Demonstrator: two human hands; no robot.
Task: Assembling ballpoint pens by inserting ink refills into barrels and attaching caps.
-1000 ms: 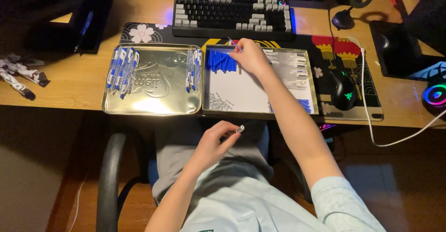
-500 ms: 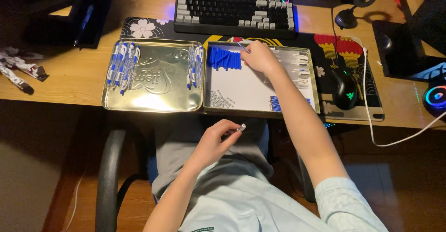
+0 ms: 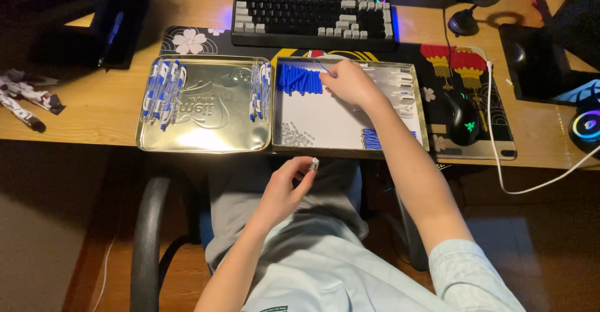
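My right hand reaches into the right tin tray and pinches a thin blue pen refill next to a pile of blue pen parts. My left hand hovers over my lap below the desk edge, holding a small white pen piece between thumb and fingers. White pen barrels lie at the tray's right side, small springs at its lower left and more blue parts at its lower edge.
A shiny tin lid to the left holds two rows of assembled blue-white pens. A keyboard, mouse, white cable and desk mat lie around. A chair armrest is at the lower left.
My right hand has shifted slightly within the tray and now lifts a blue refill beside the blue pile. My left hand stays over my lap with the white piece.
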